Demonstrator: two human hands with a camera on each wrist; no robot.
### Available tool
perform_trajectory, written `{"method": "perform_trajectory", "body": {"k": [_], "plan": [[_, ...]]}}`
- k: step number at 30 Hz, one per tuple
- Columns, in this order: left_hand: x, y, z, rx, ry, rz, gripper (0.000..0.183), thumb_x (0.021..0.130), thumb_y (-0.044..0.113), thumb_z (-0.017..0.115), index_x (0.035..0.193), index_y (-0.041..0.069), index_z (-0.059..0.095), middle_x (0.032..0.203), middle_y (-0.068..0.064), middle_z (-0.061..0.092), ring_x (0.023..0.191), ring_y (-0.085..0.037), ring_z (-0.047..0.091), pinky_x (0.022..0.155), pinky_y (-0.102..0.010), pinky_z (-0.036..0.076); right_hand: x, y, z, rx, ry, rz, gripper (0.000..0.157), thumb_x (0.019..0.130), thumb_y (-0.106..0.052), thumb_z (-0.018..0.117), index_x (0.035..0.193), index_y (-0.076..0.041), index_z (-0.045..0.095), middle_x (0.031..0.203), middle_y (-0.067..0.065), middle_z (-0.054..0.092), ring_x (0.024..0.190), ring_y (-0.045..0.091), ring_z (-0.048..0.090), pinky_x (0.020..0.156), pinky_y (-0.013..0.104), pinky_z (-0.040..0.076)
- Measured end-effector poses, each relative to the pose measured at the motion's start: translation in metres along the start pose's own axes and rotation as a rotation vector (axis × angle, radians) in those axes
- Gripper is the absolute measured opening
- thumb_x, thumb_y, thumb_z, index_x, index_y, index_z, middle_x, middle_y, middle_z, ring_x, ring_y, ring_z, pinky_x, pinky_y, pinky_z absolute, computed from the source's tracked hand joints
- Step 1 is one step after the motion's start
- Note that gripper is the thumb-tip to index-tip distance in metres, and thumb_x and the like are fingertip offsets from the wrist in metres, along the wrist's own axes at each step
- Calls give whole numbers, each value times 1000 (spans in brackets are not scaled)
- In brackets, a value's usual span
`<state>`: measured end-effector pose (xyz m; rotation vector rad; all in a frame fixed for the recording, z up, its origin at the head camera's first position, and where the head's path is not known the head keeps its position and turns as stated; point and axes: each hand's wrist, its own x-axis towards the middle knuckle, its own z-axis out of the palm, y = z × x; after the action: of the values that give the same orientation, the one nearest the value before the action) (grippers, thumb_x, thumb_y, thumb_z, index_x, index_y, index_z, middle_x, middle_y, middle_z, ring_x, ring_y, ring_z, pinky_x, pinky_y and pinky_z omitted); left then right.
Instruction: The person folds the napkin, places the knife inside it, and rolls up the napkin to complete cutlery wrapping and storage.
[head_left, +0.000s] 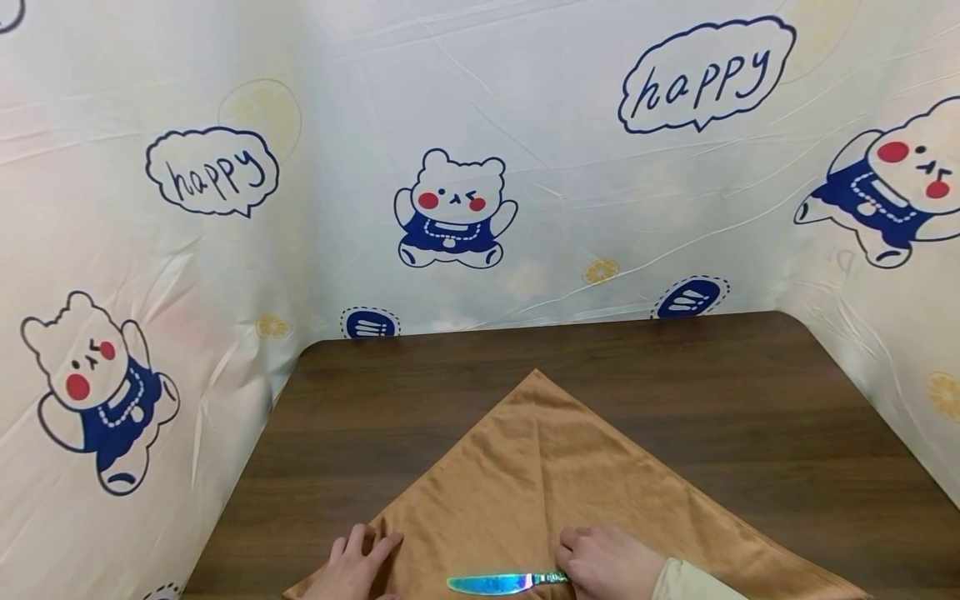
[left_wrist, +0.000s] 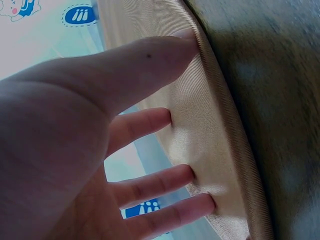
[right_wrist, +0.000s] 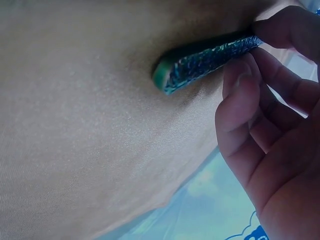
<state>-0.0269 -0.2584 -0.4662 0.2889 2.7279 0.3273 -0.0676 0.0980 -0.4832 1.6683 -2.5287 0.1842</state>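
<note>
Fabric (head_left: 337,208) printed with bears hung along the left, far and right edges of the desk (head_left: 337,433). Toward the left edge, the person's left hand (head_left: 352,568) touched a brown cloth (head_left: 480,500), its thumb and fingers apart. That cloth lay as a triangle, its peak just short of the far edge. Next came a rainbow-shiny knife (head_left: 491,584), blade leftward, over the cloth's nearer part; I couldn't tell whether it touched. Furthest right, the right hand (head_left: 611,562) pinched its handle, below a pale sleeve (head_left: 690,583).
</note>
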Motion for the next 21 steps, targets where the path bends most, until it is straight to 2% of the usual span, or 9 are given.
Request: {"method": "perform_trajectory", "body": {"k": [4,13,21], "plan": [[0,0,0,5,0,7,68,72,61,58,122,14,51,97,-6,40,77,-24,38,59,-40,38,0,0,-1,-19,13,-9,12,68,-20,66,69,-20,53,65,-12,42,54,-3,31,43,12,24],[4,0,1,6,-36,-68,69,69,62,60,122,17,52,100,-7,41,79,-26,40,62,-45,40,-1,-1,0,-47,63,-13,16,66,-20,67,65,-21,51,63,-12,40,52,-2,27,42,11,20],[3,2,0,5,-12,-67,69,70,60,61,122,16,52,103,-8,41,80,-26,40,62,-44,40,-2,-1,0,-81,97,-19,17,64,-19,66,63,-21,49,61,-12,38,51,0,23,41,12,16]]}}
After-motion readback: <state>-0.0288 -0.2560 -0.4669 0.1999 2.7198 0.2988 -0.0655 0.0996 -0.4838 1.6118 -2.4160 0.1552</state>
